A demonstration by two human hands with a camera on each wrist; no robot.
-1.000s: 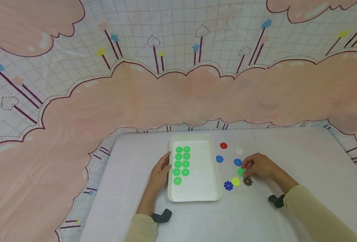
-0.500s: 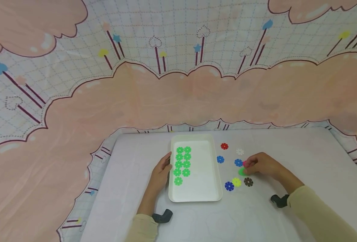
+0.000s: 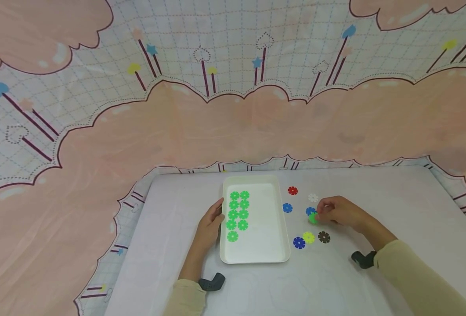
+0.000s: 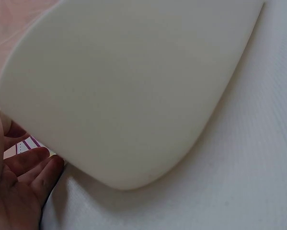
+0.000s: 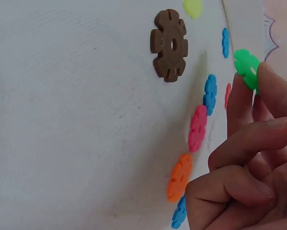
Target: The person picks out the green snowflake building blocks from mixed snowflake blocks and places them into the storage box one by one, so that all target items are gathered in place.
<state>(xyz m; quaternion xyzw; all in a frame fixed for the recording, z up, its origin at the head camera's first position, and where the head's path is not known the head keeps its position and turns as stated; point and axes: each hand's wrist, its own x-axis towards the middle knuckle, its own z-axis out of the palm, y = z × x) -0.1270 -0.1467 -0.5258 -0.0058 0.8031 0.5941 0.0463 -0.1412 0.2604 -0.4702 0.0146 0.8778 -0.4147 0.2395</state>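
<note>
My right hand (image 3: 341, 213) pinches a green notched plastic disc (image 5: 247, 68) between thumb and fingertips, raised off the table. Beneath and around that hand lie a brown disc (image 5: 170, 45), a pink disc (image 5: 198, 128) and an orange disc (image 5: 179, 178). A blue disc (image 5: 210, 95) touches the pink one. My left hand (image 3: 209, 224) grips the left edge of a white tray (image 3: 264, 245); in the left wrist view its fingers (image 4: 30, 163) bend at the tray's rim. Several green discs (image 3: 233, 214) lie in two columns along the tray's left side.
Right of the tray lie a red disc (image 3: 293, 190), a white disc (image 3: 313, 198), a dark blue disc (image 3: 299, 242) and a yellow disc (image 3: 308, 238). A white cloth (image 3: 169, 210) covers the table. A patterned curtain (image 3: 256, 127) hangs behind it.
My right hand has lifted the green disc from the table, up and slightly left over a blue disc. The left hand and the tray stay in place.
</note>
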